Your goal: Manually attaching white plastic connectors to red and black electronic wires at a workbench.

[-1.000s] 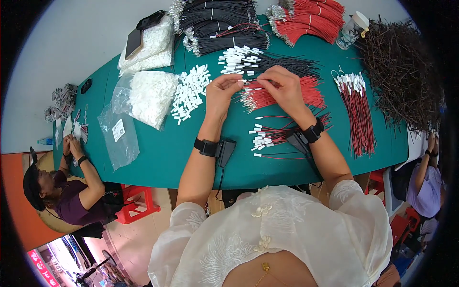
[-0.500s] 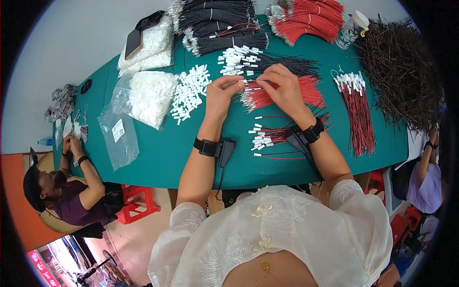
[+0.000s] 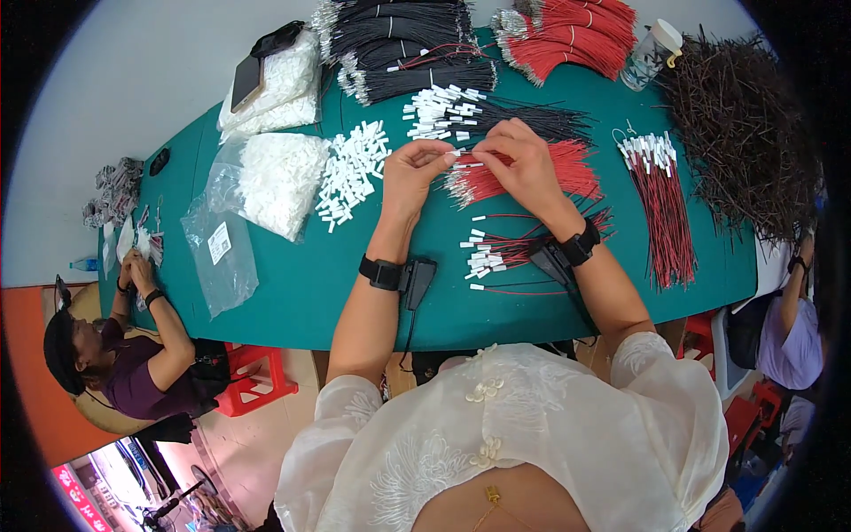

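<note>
My left hand [image 3: 411,176] is closed in a pinch on a small white connector housing [image 3: 457,152]. Facing it, my right hand [image 3: 525,167] pinches a thin wire whose end meets the housing; its colour is hard to make out. Both hands hover over a bundle of red wires [image 3: 574,170] with bare metal tips. Just beyond lie black wires with white housings [image 3: 443,108] on their ends. Loose white housings [image 3: 353,176] are scattered left of my left hand. Under my right wrist rests a small pile of red and black wires with white housings [image 3: 486,257].
On the green table [image 3: 301,306] lie an open bag of white housings [image 3: 282,182], black wire bundles [image 3: 399,40], red wire bundles [image 3: 576,44], a red-black wire bundle [image 3: 658,213], a cup [image 3: 651,55] and a dark tangled heap [image 3: 745,133]. A co-worker [image 3: 133,355] sits at left.
My hands stay almost in place, with the fingertips and white housing shifting very slightly to the right. The wire is still pinched at the housing.
</note>
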{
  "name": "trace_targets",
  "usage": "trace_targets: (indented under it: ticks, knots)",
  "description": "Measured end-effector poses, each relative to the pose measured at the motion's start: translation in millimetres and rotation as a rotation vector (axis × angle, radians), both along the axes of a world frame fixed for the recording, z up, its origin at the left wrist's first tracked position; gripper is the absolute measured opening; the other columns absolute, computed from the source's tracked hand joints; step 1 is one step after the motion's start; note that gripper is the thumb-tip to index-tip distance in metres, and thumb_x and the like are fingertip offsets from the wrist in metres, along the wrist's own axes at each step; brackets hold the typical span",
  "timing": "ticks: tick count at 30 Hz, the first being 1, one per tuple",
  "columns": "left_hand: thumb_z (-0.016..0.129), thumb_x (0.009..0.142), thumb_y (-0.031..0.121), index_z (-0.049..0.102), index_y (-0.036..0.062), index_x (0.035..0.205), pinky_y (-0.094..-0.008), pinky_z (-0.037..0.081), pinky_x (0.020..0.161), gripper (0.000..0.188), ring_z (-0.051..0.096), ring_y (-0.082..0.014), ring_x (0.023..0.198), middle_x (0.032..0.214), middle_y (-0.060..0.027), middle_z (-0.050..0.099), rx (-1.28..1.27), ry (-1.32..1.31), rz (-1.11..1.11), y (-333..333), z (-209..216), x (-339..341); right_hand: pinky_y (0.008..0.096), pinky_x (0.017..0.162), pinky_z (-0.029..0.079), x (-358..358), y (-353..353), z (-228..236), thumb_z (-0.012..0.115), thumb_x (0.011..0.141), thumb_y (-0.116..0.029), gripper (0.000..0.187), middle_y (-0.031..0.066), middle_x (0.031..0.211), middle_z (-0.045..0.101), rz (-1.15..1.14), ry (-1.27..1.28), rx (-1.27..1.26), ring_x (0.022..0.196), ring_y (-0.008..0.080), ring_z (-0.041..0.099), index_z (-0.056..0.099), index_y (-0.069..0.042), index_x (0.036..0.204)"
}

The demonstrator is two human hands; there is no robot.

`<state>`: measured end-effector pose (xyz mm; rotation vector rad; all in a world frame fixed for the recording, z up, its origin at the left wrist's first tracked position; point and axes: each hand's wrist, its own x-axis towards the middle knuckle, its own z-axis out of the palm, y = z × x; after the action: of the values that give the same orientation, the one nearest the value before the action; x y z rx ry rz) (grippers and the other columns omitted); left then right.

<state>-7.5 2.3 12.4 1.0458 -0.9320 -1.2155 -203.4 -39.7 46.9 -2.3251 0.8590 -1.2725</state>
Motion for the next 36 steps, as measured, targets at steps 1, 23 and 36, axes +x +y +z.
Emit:
trace_targets:
  ticks: [1,23,36]
  knots:
    - [0.076,0.084,-0.005,0.071,-0.0018,0.100,-0.0227,0.055,0.079,0.018,0.068,-0.0109,0.086,0.095,-0.0068,0.073,-0.005,0.003,-0.005,0.1,0.5,-0.5,0.0376,0.070,0.048,0.1,0.1,0.4,0.074,0.078,-0.005,0.006,0.0074,0.080,0.062,0.007,0.018,-0.002,0.079,0.0268,0.058,0.069,-0.002,0.080]
    - [0.075,0.084,-0.005,0.066,0.0028,0.092,-0.0223,0.054,0.079,0.015,0.066,-0.0088,0.084,0.092,-0.0029,0.069,-0.037,-0.022,-0.058,-0.4,-3.9,0.2,0.0345,0.070,0.049,-1.0,-3.6,-4.2,0.076,0.076,-0.001,0.010,0.0077,0.081,0.063,0.067,0.016,-0.054,0.080,0.0255,0.059,0.070,-0.002,0.084]
    - [0.075,0.083,-0.007,0.064,0.0042,0.089,-0.0216,0.053,0.079,0.017,0.065,-0.0080,0.084,0.089,-0.0012,0.067,-0.025,0.020,-0.069,0.0,-5.0,-0.3,0.0345,0.070,0.048,-0.5,-3.2,-4.2,0.074,0.077,-0.002,0.009,0.0078,0.081,0.064,0.111,0.004,-0.017,0.079,0.0252,0.059,0.070,-0.002,0.084]
